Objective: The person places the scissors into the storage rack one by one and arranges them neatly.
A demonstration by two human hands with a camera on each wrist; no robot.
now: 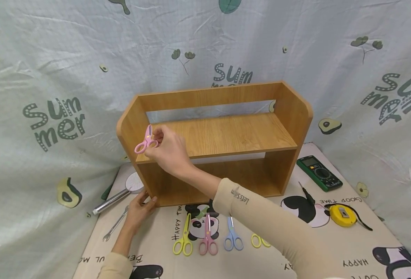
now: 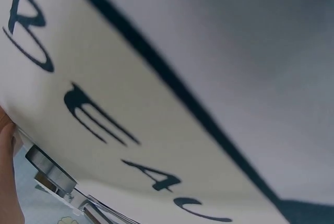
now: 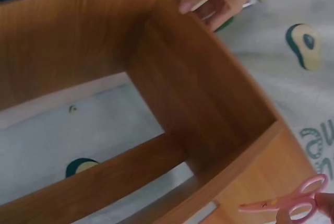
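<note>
Taking the wooden shelf (image 1: 240,133) as the middle of the dial, a row of scissors lies nearest on the printed cloth (image 1: 156,240), running from seven o'clock round to five: a yellow pair (image 1: 186,230), a dusky pink pair (image 1: 208,232), a blue pair (image 1: 232,232) and a second yellow pair (image 1: 260,240), partly hidden by the right sleeve (image 1: 261,221). At eight o'clock is a wrench (image 1: 116,224); at four, a yellow tape measure (image 1: 342,215).

Farther in, also at eight, the left hand (image 1: 140,209) touches the shelf's lower front corner, fingers apart; whether they clamp it I cannot tell. Beside it lies a magnifying glass (image 1: 116,198), and at four o'clock a screwdriver (image 1: 308,195).

The right hand (image 1: 170,149) reaches to the shelf's nine o'clock end, thumb and fingers clamped on light pink scissors (image 1: 147,141). These show before the upper compartment, blades toward twelve; contact with the wood is unclear.

Between three and four sits a green-edged multimeter (image 1: 319,173). Behind everything hangs a patterned curtain (image 1: 331,69).
</note>
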